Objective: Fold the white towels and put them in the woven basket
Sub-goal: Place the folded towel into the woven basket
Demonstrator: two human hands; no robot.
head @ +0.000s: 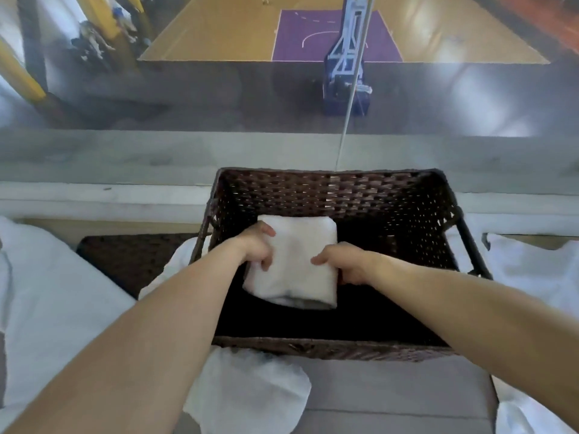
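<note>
A folded white towel (296,261) sits inside the dark woven basket (332,347), toward its left half, above the dark bottom. The left hand (257,244) grips the towel's left edge with curled fingers; the right hand (340,264) pinches its right edge. Just outside the basket, another white towel (250,389) lies loose by the near left corner, and more white cloth (47,302) is heaped to the far left.
</note>
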